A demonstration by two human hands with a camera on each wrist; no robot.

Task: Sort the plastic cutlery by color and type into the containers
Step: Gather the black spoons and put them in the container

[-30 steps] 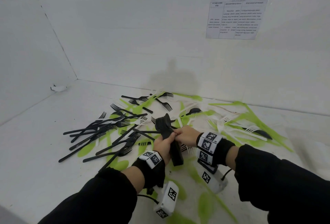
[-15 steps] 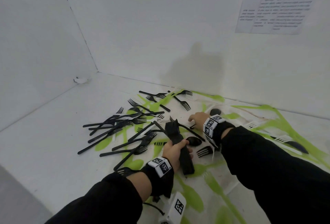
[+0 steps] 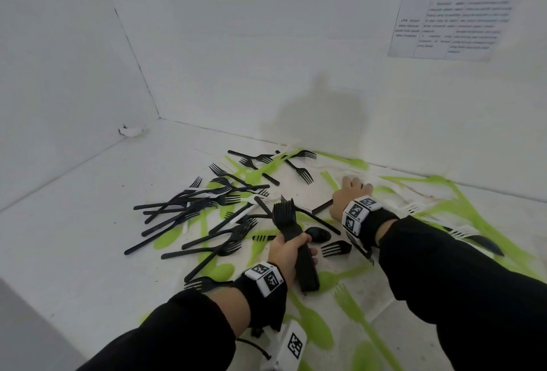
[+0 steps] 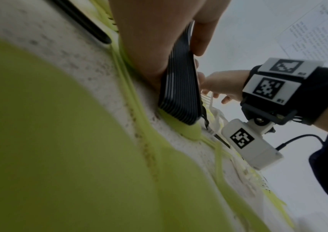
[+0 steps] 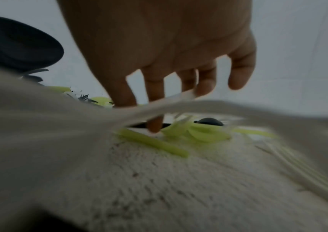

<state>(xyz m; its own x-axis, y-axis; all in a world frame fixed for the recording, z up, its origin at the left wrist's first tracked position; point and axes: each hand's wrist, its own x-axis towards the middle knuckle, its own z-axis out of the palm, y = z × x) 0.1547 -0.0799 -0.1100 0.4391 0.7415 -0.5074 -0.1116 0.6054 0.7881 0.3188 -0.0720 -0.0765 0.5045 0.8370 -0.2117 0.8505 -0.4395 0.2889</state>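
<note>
My left hand (image 3: pixel 288 252) grips a stack of black forks (image 3: pixel 291 231) by the handles, tines up; the handle ends rest on the surface. The left wrist view shows the same stack (image 4: pixel 181 87) beside my palm. My right hand (image 3: pixel 352 193) reaches down further back, on the right. Its fingers point down, and one fingertip touches a black handle (image 5: pixel 157 125) with a dark spoon bowl (image 5: pixel 208 121) beyond it. That handle (image 3: pixel 322 207) sticks out left of the hand. Between the hands lie a black spoon (image 3: pixel 318 234) and a black fork (image 3: pixel 336 248).
Several loose black forks (image 3: pixel 192 211) are heaped to the left. Green cutlery (image 3: pixel 349 308) is strewn across the white floor, and white forks (image 3: pixel 411 208) lie right of my right wrist. White walls close in at the back and left, with a printed sheet (image 3: pixel 455 15) on the back wall.
My right hand let go of the fork stack, moved back and right, and came down on a black handle. The left hand keeps the stack. The head view swung left.
</note>
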